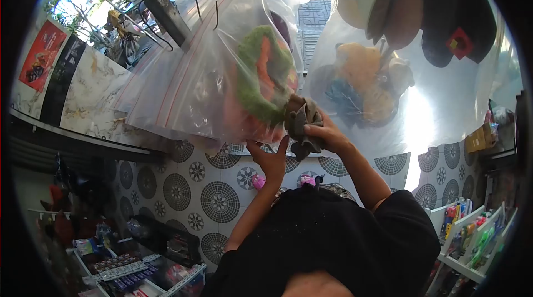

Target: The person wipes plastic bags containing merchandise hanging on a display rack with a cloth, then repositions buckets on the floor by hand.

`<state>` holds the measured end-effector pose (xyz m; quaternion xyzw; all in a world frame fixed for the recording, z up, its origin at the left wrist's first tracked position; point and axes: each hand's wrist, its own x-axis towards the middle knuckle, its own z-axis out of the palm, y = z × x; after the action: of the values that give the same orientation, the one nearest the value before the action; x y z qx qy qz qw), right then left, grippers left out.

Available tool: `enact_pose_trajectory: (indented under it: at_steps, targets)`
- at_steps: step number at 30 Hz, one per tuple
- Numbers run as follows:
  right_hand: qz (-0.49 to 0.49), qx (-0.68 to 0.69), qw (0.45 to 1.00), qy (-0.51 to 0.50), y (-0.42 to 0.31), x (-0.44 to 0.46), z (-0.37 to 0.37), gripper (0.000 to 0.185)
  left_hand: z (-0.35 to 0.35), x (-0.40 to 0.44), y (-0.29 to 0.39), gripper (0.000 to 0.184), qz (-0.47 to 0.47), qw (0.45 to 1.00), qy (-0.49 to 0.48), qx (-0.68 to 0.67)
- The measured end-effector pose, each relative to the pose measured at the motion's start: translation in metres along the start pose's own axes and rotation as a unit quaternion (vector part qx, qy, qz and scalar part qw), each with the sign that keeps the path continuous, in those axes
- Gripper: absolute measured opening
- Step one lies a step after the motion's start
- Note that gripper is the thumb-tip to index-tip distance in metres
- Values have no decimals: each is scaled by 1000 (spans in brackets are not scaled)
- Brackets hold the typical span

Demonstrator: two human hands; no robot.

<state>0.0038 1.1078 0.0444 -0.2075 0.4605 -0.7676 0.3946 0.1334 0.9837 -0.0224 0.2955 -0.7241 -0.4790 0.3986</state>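
Note:
A crumpled grey-brown cloth (303, 125) is bunched in my right hand (327, 135), its fingers wrapped round it. The cloth is pressed against the front of a clear zip-seal plastic bag (194, 89). Inside that bag a fuzzy green and orange item (258, 75) shows through the plastic; its kind is hard to make out. My left hand (267, 158) is at the bag's lower edge, thumb and fingers apart, nearly touching or touching the plastic. More clear bags hang in a row behind this one.
On the right hangs another large clear bag (361, 97) with yellowish and blue items, below several caps (458, 14). Metal hooks (166, 16) and a rack are at upper left. Goods shelves (466, 241) stand lower right, packed trays (125, 269) lower left. The floor is patterned tile (219, 200).

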Motion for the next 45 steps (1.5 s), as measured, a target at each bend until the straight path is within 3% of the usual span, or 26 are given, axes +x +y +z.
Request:
enact_pose_trajectory:
  at_steps: [4,6,8,10,11,12,14,15,17,20,22,26,30,32,35,36,38,41,43,45]
  targets:
    - [-241,-101,964,53,-85,35,35,65,6,7,-13,75,81,987,6,135]
    - [-288,-173,937,94,-105,61,56,65,6,4,-4,59,70,997,-5,41]
    - [-368,-369,845,117,-95,90,64,66,8,-1,-15,48,38,996,-17,-81]
    - [-384,-427,813,99,-67,83,73,65,9,-4,1,41,0,980,-18,-198]
    - [-366,-416,829,77,-55,68,74,59,9,-5,5,38,-20,966,-19,-256]
    - [-368,-441,814,87,-35,53,66,58,3,-6,0,36,-30,968,-38,-246]
    - [-291,-436,849,70,10,17,48,60,-6,-6,-23,32,-55,970,-71,-227]
    - [-264,-446,853,62,36,3,33,60,1,-7,-30,24,-58,968,-20,-243]
    - [-130,-484,866,-2,71,-18,-2,60,-9,-2,-11,20,-46,974,-57,-215]
    - [-161,-401,901,35,72,-13,-41,58,-17,2,-13,20,-17,984,-84,-156]
    - [-239,-351,898,116,15,8,-24,56,-22,-2,-15,22,-30,985,-87,-145]
    - [-400,-329,837,176,-90,61,21,56,-22,-8,-12,32,-77,978,-79,-179]
    - [-379,-422,813,136,-100,89,32,55,-23,-5,-2,31,-81,967,-62,-232]
    - [-371,-435,809,135,-63,88,18,54,-27,-4,-10,34,-85,969,-77,-218]
    - [-289,-391,851,198,39,68,-30,54,-27,0,-24,35,-102,962,-89,-237]
    - [-170,-246,940,165,89,64,-54,47,-27,-1,-26,35,-111,958,-93,-247]
    - [-41,-359,931,54,148,32,-85,40,-27,-2,-19,35,-98,960,-103,-240]
    - [11,-184,975,122,142,19,-95,40,-32,-1,1,39,-106,960,-110,-237]
    - [-13,61,980,187,102,35,-101,34,-38,-7,-2,42,-138,951,-110,-255]
    - [52,210,970,114,78,49,-124,36,-42,-9,-13,46,-174,933,-107,-298]
